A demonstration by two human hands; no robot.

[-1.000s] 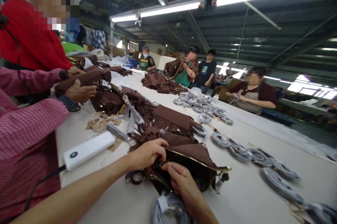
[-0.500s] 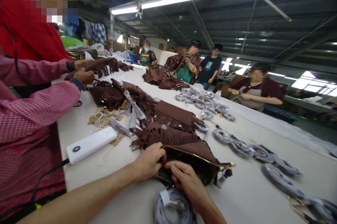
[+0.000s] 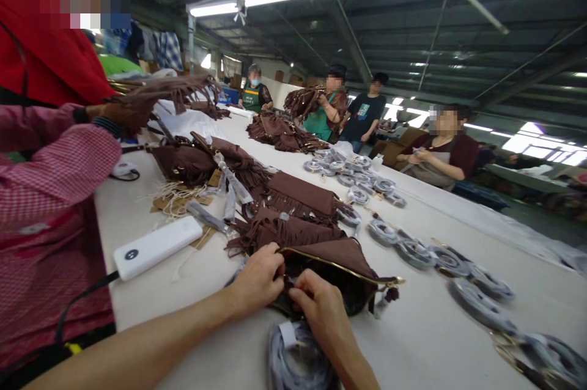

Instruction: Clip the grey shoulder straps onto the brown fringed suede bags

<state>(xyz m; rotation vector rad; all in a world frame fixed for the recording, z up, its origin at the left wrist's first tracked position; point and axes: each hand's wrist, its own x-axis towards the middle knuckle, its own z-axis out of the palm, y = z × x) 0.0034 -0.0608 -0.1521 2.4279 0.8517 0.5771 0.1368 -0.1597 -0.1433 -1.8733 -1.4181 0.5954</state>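
A brown fringed handbag lies on the white table before me, its gold zipper parted and the dark inside showing. My left hand pinches the near edge of the opening at its left end. Close beside it, my right hand is closed with thumb and fingers on the bag's near edge; the exact bit between the fingertips is hidden. Just below my right hand sits a coiled strap in grey wrapping with a white tag. A wrapped tassel hangs at the bag's right end.
More brown fringed bags lie beyond. Coiled wrapped straps line the right side. On the left are a white power bank with a cable and tags with strings. A co-worker in a checked sleeve handles a bag; several people stand farther back.
My right hand's fingers have bent more at the bag's edge, while my left keeps its grip. The co-worker at left has lifted a fringed bag and moved it left.
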